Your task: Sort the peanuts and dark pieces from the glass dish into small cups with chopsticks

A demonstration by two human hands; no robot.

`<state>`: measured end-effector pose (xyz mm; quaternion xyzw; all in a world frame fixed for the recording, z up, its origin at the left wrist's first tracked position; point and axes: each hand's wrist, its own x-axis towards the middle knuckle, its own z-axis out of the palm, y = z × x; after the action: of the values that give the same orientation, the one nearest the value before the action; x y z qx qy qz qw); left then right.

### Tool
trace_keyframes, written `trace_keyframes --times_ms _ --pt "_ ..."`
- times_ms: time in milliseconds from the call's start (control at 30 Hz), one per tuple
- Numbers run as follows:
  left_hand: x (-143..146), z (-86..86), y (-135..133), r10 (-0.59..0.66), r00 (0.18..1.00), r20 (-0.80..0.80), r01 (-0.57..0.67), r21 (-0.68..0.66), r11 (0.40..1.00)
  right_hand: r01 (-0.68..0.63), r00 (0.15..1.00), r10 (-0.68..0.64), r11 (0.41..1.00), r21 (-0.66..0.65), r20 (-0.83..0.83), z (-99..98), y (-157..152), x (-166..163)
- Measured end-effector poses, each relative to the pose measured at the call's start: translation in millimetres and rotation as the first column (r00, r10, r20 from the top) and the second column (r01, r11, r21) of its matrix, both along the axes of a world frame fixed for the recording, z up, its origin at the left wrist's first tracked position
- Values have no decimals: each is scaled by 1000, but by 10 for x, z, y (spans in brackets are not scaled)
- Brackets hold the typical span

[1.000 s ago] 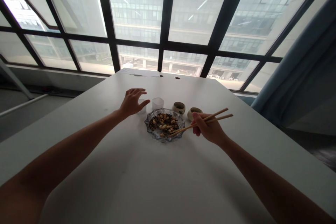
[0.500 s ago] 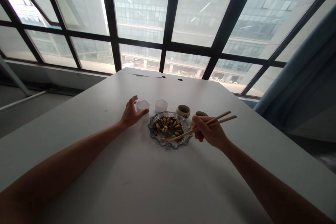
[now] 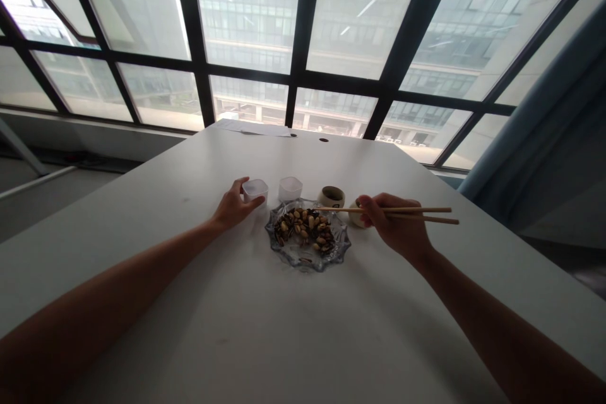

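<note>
Left hand [image 3: 231, 208]: centre-left of the frame, fingers and thumb curled narrowly around a plastic cup [image 3: 255, 190] that stands on the white table [image 3: 284, 341].
Second plastic cup [image 3: 290, 189]: just right of the first, clear of the hand.
Glass dish [image 3: 303, 260]: mid-frame, below the cups, holding a heap of nuts [image 3: 305, 228].
Brown cup [image 3: 331, 196]: just above the dish's upper right rim.
Right hand [image 3: 398, 227]: right of centre, closed on chopsticks [image 3: 416, 213] held almost level, tips above the dish's far rim.
Pale cup [image 3: 354, 218]: partly hidden behind the right hand's fingers.
</note>
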<state>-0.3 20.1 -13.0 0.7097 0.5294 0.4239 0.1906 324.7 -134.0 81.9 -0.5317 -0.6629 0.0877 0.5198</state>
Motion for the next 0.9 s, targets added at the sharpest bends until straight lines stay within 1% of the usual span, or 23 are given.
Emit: trace_keyframes --times_ms 133,200,267,400,467,533,600,667,800,900 --pt "8 16 -11 -16 1000 15 17 -3 1000 -141 980 134 989 37 150 -9 -18 -56" --pt "13 25 -19 -16 1000 14 16 -6 1000 -191 965 183 981 25 187 -17 -18 -86" --pt "16 32 -24 -16 1000 11 16 -7 1000 -210 959 204 978 10 196 -30 -13 -106" --pt "16 36 -26 -25 1000 6 25 -9 1000 -226 966 233 972 -68 115 -80 -2 -111" --pt "16 35 -25 -26 1000 4 26 -10 1000 -208 976 213 973 -98 46 -98 -3 -99" --pt "17 33 -24 -24 1000 -1 24 -6 1000 -155 988 155 984 -87 -4 -99 -10 -86" --pt "19 32 -24 -21 1000 -7 21 -2 1000 -116 993 116 992 -54 2 -87 -19 -80" --pt "23 32 -25 -18 1000 -12 18 4 1000 -126 989 127 992 -20 75 -74 -25 -86" --pt "26 42 -37 -15 1000 -13 15 12 1000 -194 949 182 981 21 256 -86 -20 -135" --pt "24 56 -49 -13 1000 -18 13 5 1000 -224 930 192 972 69 314 -126 -16 -179"
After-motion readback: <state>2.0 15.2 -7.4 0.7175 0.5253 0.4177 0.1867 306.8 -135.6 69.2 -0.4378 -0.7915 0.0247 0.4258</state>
